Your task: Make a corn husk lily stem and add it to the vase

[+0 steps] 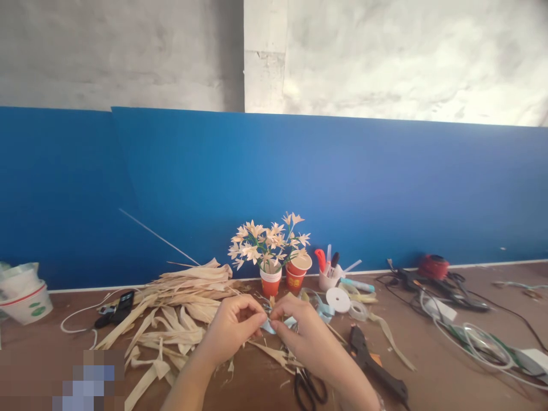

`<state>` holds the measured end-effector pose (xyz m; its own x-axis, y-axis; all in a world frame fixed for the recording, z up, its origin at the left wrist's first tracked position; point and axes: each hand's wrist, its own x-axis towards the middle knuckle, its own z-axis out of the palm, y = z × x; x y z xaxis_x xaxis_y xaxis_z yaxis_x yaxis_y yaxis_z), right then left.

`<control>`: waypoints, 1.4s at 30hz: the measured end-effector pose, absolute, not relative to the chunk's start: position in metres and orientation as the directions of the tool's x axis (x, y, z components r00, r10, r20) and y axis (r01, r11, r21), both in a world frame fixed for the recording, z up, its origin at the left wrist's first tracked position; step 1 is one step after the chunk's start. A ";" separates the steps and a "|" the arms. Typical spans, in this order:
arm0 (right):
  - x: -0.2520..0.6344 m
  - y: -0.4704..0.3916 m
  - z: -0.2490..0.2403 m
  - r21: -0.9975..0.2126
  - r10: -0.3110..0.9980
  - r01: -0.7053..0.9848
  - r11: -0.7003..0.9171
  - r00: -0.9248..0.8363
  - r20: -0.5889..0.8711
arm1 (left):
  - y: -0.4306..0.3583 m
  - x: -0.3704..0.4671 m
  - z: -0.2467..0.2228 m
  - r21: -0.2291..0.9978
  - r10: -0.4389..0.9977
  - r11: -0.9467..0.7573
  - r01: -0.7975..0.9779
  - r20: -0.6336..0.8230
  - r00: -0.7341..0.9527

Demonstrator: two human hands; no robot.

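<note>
My left hand (238, 325) and my right hand (298, 324) meet low in the centre of the view, fingertips pinched close together. Between them shows a small light-blue strip (269, 326), gripped at my left fingertips; my right fingertips press near its other side, and what they pinch is too small to make out. Behind the hands, pale flowers on green stems (268, 240) stand in a stack of red and white paper cups (270, 283). Black-handled scissors (309, 389) lie just below my right wrist.
Dried husks (184, 314) spread over the brown table at left. To the right are a black glue gun (374, 365), a white spool (338, 299), a cup of tools (329, 279) and tangled cables (475, 342). A white bucket (28, 302) stands far left, before a blue partition (171, 188).
</note>
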<state>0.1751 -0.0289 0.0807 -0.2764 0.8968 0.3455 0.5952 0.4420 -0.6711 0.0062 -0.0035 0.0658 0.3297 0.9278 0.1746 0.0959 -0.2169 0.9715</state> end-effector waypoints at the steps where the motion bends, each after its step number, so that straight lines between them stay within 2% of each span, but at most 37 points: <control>1: 0.173 -0.028 0.079 -0.660 0.899 0.613 0.434 -0.244 0.364 | -0.003 0.007 0.065 0.972 0.931 -0.213 0.097 0.172 0.321; 10: 0.169 -0.023 0.068 -0.482 0.780 0.681 0.552 -0.219 0.586 | 0.002 0.004 0.062 0.993 0.945 -0.103 0.064 0.078 0.317; 17: 0.167 -0.022 0.068 -0.502 0.778 0.655 0.565 -0.221 0.588 | 0.004 -0.001 0.062 0.978 0.941 -0.196 0.076 0.166 0.294; 20: 0.168 -0.021 0.066 -0.502 0.769 0.645 0.576 -0.220 0.600 | 0.002 0.001 0.062 0.986 0.943 -0.146 0.074 0.117 0.311; 27: 0.169 -0.022 0.066 -0.418 0.709 0.692 0.589 -0.194 0.678 | -0.003 0.012 0.067 0.999 0.959 -0.025 -0.043 0.036 0.280; 30: 0.167 -0.021 0.066 -0.389 0.682 0.695 0.604 -0.199 0.703 | -0.001 0.013 0.066 1.000 0.964 -0.007 -0.014 0.011 0.264; 38: 0.166 -0.044 0.087 -0.303 0.540 0.640 0.706 -0.209 0.816 | -0.030 0.009 0.087 0.990 0.969 -0.085 -0.110 0.108 0.223; 42: 0.168 -0.052 0.095 -0.279 0.530 0.649 0.708 -0.226 0.817 | -0.037 0.007 0.092 0.991 0.963 -0.123 -0.055 0.132 0.235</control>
<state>0.1675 -0.0522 0.0952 -0.2259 0.5298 0.8175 0.6487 0.7079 -0.2794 0.0069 -0.0367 0.0921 0.2352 0.9629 0.1323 -0.0546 -0.1228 0.9909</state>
